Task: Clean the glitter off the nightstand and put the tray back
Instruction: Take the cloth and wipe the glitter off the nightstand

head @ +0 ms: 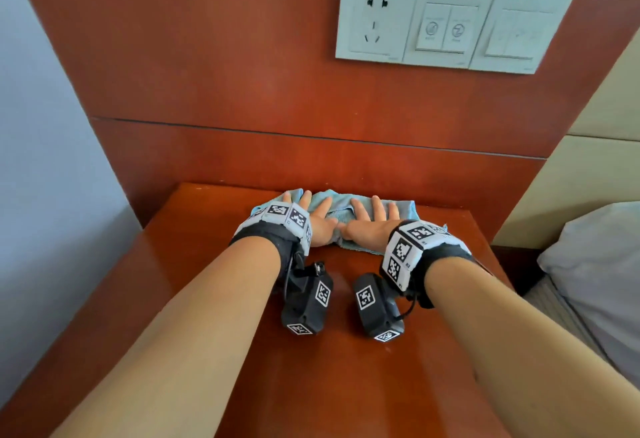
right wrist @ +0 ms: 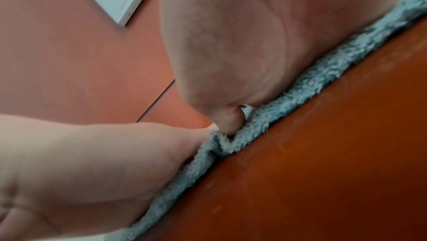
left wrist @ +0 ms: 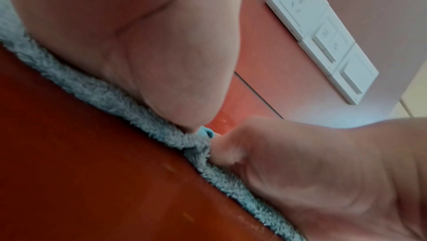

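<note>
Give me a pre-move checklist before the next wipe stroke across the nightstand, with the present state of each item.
1. Both hands flat on the fluffy light blue cloth: ok; left hand and right hand press it with straight fingers.
2. Cloth lying on the glossy reddish-brown wooden nightstand: ok, near the back edge.
3. Cloth spread smooth: not ok; it bunches between the thumbs in both wrist views.
4. Path toward the front free of objects: ok.
5. Glitter left on the surface: cannot tell; only faint specks show in the wrist views.
6. Tray ready to go back: cannot tell; no tray is in view.
</note>
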`<action>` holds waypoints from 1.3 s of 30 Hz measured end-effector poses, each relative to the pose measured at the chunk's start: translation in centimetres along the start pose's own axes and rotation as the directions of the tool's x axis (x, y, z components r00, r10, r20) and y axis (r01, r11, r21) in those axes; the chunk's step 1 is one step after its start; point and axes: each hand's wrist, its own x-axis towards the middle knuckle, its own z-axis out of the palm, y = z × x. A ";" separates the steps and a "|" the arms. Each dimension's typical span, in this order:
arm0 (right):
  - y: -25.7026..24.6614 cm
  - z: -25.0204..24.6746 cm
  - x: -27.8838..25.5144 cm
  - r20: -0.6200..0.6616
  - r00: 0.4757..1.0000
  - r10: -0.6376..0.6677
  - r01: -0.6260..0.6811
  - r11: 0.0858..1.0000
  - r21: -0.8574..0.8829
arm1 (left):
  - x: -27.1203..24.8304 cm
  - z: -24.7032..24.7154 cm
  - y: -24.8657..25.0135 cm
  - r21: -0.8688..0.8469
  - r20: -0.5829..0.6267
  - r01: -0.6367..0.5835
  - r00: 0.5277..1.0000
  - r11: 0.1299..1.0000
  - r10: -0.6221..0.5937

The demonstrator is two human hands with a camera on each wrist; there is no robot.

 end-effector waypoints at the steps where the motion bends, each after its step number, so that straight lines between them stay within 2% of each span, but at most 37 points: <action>1: -1.5 0.6 0.2 0.000 1.000 -0.015 0.015 1.000 -0.018 | 0.0 -0.4 -1.6 -0.014 -0.002 0.017 1.000 1.000 -0.017; 8: -11.2 3.7 0.2 -0.007 0.997 -0.082 0.081 0.987 -0.139 | 0.1 -2.6 -11.6 -0.054 -0.017 0.085 0.996 0.995 -0.086; 14: -15.9 5.1 -0.2 0.020 0.997 -0.070 0.072 0.980 -0.184 | 0.0 -4.0 -15.6 -0.086 0.018 0.144 0.990 0.986 -0.143; 20: -16.6 5.2 -0.6 0.012 0.999 -0.050 0.051 0.986 -0.161 | -0.3 -5.1 -16.3 -0.033 0.051 0.113 0.992 0.993 -0.111; 23: -17.0 5.3 -0.7 0.008 0.999 -0.040 0.040 0.985 -0.169 | -0.1 -4.8 -16.7 -0.047 0.022 0.076 0.997 0.996 -0.075; 27: -17.0 5.6 -0.8 -0.001 0.999 -0.035 0.035 0.987 -0.156 | -0.2 -4.5 -16.8 -0.078 0.018 0.103 0.995 0.992 -0.102; 33: -15.4 5.7 -2.2 0.026 0.993 -0.113 0.116 0.968 -0.223 | -1.5 -4.1 -17.3 -0.019 0.038 0.113 0.993 0.993 -0.112; 39: -13.9 6.4 -5.2 0.040 0.983 -0.178 0.182 0.953 -0.242 | -5.8 -2.6 -17.3 0.001 0.032 0.138 0.990 0.990 -0.138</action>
